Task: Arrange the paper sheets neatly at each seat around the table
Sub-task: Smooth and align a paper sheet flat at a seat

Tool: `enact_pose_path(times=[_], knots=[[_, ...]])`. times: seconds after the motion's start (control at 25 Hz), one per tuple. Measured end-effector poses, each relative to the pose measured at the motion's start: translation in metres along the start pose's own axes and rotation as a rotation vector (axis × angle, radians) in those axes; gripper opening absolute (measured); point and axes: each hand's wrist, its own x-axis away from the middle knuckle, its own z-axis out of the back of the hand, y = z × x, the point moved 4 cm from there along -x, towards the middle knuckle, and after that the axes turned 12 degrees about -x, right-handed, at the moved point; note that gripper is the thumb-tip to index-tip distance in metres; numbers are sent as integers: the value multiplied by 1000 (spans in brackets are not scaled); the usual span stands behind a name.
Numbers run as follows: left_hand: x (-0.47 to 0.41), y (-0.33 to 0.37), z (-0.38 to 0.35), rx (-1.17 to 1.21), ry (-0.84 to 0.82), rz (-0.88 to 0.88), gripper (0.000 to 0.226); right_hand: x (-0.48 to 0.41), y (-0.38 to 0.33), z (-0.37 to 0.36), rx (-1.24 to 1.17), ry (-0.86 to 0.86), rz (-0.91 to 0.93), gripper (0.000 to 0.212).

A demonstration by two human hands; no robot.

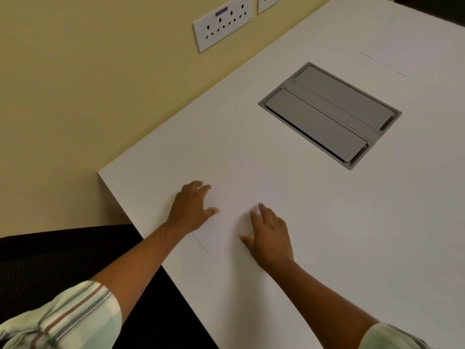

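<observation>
Paper sheet lies near the white table's edge, lower centre of the frame, 1 short edge parallel to that edge. Its long axis runs from lower left toward the grey cable hatch at upper right, with bare tabletop to its right. The left hand, fingers spread and loosely bent, touches the sheet's left edge; the right hand presses it with straight fingers, gripping nothing. A 2nd sheet lies at upper right. The blue label on the wall socket panel is too blurred to read.
</observation>
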Motion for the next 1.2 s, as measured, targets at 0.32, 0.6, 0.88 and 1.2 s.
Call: enact_pose_path(times=[0.32,0.6,0.88,1.2], knots=[[11,15,-32,-129,-223,-9,126,1,4,-15,129,-175,15,85],[11,17,-29,-136,-218,-8,126,-1,5,-8,107,-204,29,85],[8,19,-30,-151,-236,-21,125,4,10,-8,105,-191,33,85],[12,20,-22,-192,-233,-18,124,10,27,7,-30,-158,-12,90]])
